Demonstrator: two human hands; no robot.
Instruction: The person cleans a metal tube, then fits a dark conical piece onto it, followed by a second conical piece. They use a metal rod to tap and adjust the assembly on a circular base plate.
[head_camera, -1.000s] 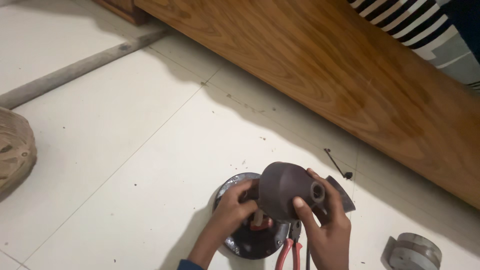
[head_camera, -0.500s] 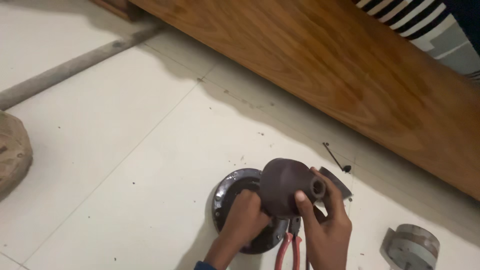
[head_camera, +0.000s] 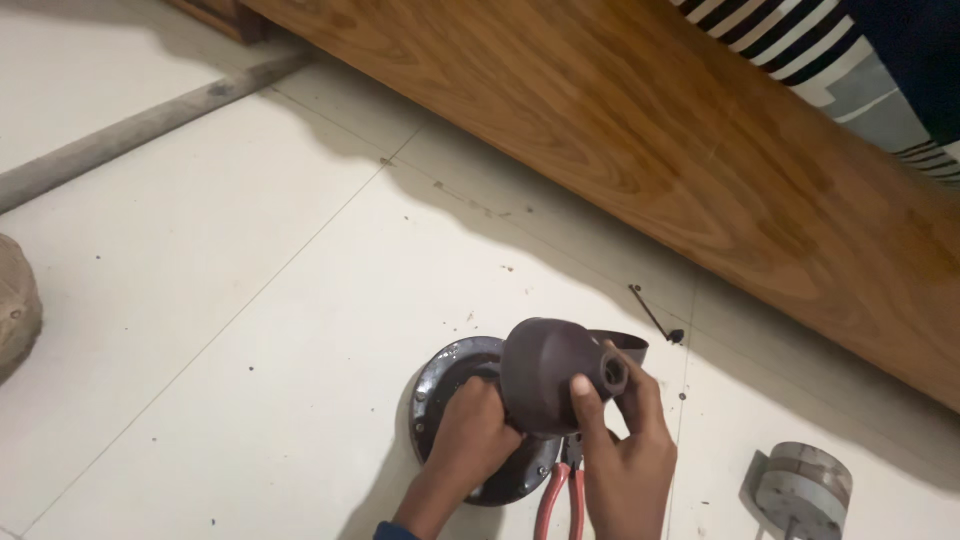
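Head view: both hands work on a dark brown cup-shaped cover (head_camera: 548, 375) held above a round dark metal base (head_camera: 450, 385) that lies on the white tiled floor (head_camera: 250, 300). The right hand (head_camera: 628, 460) grasps the cover, thumb pressed beside the small hole at its narrow end. The left hand (head_camera: 472, 440) is clenched against the cover's wide rim, just over the base.

Judgement: keep the cover square to the base, support the rim with the left hand and steer with the right, so that the rim does not catch or tilt.

Red-handled pliers (head_camera: 560, 495) lie between the wrists; keep them out from under the cover. A grey cylindrical part (head_camera: 803, 487) rests well apart, near a wooden panel (head_camera: 650, 140).
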